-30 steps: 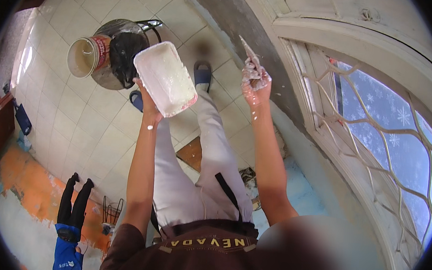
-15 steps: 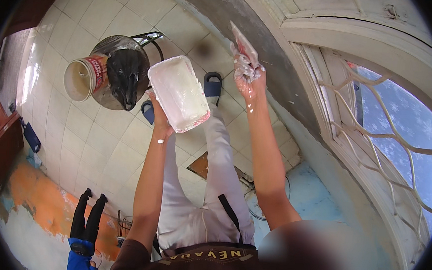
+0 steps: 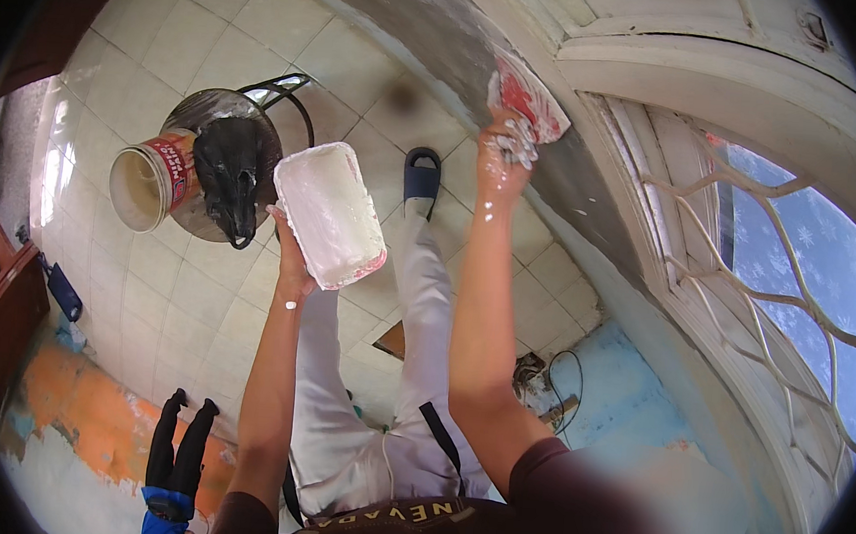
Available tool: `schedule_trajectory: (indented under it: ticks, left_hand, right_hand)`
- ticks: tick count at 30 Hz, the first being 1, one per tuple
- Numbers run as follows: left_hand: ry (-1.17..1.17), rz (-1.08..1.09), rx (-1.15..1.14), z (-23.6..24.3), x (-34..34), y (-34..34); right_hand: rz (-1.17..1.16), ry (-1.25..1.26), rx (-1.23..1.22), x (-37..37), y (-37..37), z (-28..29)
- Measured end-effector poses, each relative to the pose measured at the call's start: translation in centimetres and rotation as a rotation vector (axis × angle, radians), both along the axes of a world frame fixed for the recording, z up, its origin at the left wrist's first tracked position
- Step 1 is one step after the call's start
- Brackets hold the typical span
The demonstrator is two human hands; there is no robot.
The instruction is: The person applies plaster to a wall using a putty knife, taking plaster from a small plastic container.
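Note:
My left hand (image 3: 294, 270) grips the side of a rectangular tub (image 3: 305, 207) with pale putty or plaster smeared over its inside. Its fingers wrap beneath the tub, partly hidden. White smears coat the fingers of my right hand (image 3: 507, 155), which is closed on a flat red spreader (image 3: 531, 101) streaked with white. The spreader lies against the grey lower band of the wall (image 3: 434, 44), just below the pale frame of the window.
A round stool (image 3: 215, 113) on the left holds a paint bucket (image 3: 141, 187) and a black plastic bag (image 3: 226, 174). Curved grille bars (image 3: 787, 243) cross the window at right. Cables (image 3: 563, 396) lie near the blue wall. A figure in blue and black (image 3: 176, 458) is at lower left.
My right hand has turned and moved the spreader right, onto the wall; its red face now shows. The tub in my left hand has shifted slightly left and down.

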State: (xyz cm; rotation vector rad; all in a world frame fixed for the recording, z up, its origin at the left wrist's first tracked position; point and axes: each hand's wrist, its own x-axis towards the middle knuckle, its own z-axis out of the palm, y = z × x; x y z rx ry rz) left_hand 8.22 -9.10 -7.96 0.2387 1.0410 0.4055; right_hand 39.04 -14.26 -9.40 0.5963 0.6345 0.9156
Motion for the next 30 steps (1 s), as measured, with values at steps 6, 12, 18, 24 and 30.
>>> schedule_trajectory:
  ticks: [6, 12, 18, 24, 30]
  left_hand:
    - [0.011, -0.037, 0.0, 1.1, 1.0, -0.4]
    - [0.006, 0.017, -0.018, 2.1, 0.9, -0.8]
    - [-0.042, -0.044, -0.005, 3.3, 0.4, 0.6]
    - [-0.238, 0.001, 0.004, 7.8, -0.2, 2.8]
    - [-0.277, 0.051, 0.06, 12.2, -1.9, 4.6]
  right_hand:
    - [0.105, -0.272, -0.177, -1.9, -5.4, -0.7]
    - [0.702, -0.72, -1.401, -5.4, -6.3, 5.9]
    - [0.553, -1.5, -1.499, -10.5, -4.0, 13.8]
    - [0.572, -2.266, -1.201, -13.6, -2.7, 21.3]
    - [0.367, -2.424, -1.363, -17.3, -0.4, 25.0]
